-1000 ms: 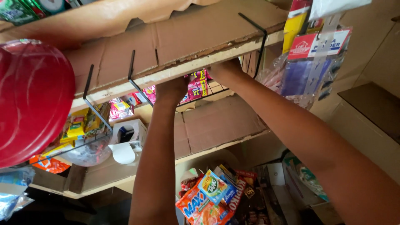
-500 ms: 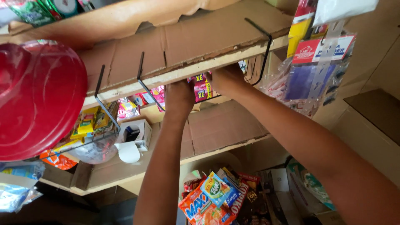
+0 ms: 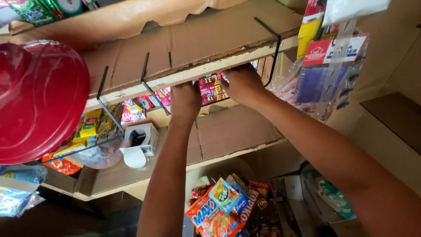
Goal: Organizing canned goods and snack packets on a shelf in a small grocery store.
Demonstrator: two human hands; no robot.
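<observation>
1. Head view: both hands have risen closer under the cardboard-lined shelf (image 3: 219, 39) than a second ago, and the view has tipped with them.
2. Left hand (image 3: 185, 100) and right hand (image 3: 242, 83) now flank the pink sachets (image 3: 211, 87) in the wire rack (image 3: 151, 90); right fingers curl onto them, while the left fingers are hidden.
3. Red lid (image 3: 39, 98) looms nearer at left.
</observation>
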